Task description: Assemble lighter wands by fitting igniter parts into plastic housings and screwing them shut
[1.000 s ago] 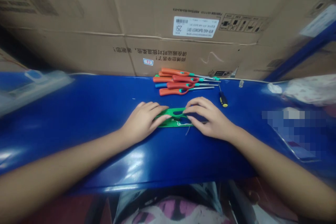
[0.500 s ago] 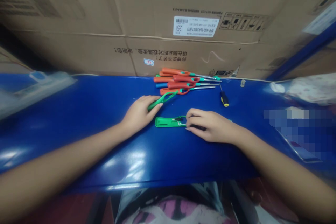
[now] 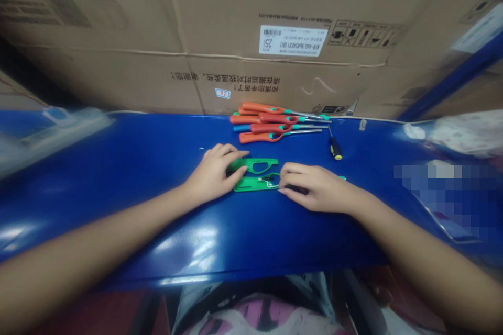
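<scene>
Between thumb and fingers, my left hand (image 3: 217, 172) grips a green lighter cover half (image 3: 261, 161) with a trigger-shaped opening in it. The cover lies just behind the green lighter body (image 3: 251, 184), which is open and shows a white wire and a small dark part inside. My right hand (image 3: 314, 186) is closed over the right portion of that body, hiding it; a green tip peeks out beyond the knuckles. Several orange and red utility lighters (image 3: 271, 128) with metal stems lie in a pile farther back.
A black and yellow screwdriver (image 3: 335, 147) lies right of the pile. A large cardboard box (image 3: 137, 63) stands behind the blue table (image 3: 137, 167). Plastic packaging (image 3: 58, 136) sits at the left, with a patterned white cloth or bag (image 3: 467, 131) at the right.
My left hand has brought the green cover half down and turned it level beside the open lighter body. My right hand has stayed in nearly the same place.
</scene>
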`<state>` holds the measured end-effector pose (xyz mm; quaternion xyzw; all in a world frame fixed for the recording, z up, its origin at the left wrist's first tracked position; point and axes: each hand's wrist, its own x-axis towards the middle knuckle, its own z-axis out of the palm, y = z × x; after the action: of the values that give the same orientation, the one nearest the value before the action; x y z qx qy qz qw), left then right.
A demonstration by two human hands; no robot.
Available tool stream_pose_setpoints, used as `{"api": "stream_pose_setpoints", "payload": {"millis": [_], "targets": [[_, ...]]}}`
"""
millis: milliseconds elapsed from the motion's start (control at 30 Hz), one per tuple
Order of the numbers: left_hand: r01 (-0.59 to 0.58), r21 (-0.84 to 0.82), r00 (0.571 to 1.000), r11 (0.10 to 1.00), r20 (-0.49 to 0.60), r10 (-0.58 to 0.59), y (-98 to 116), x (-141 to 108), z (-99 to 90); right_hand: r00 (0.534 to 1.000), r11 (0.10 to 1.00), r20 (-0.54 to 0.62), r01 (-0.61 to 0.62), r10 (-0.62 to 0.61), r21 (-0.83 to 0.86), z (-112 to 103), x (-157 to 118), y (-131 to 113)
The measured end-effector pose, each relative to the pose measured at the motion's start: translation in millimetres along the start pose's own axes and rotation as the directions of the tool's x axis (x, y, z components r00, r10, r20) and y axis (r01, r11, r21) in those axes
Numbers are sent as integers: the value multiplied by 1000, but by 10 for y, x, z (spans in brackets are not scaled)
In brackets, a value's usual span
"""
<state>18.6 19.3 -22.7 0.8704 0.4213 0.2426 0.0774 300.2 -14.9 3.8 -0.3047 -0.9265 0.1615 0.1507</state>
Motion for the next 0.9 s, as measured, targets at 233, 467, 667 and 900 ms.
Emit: {"api": "stream_pose_setpoints", "payload": {"millis": [233, 467, 667, 900], "targets": [[-222, -14, 973, 975, -69, 221, 163, -71, -54, 997, 988, -69, -17, 28, 151, 22, 28, 30], [-328, -101, 938, 939, 88, 337, 242, -132, 13, 989, 972, -141, -17, 52, 234, 25, 66, 35], [-358, -54, 921, 932, 142, 362, 220, -109, -7, 990, 969, -116, -46, 77, 243, 13, 73, 51], [-370, -43, 914, 928, 165, 372, 225, -100, 11, 984, 979, -140, -85, 112, 183, 77, 87, 49]]}}
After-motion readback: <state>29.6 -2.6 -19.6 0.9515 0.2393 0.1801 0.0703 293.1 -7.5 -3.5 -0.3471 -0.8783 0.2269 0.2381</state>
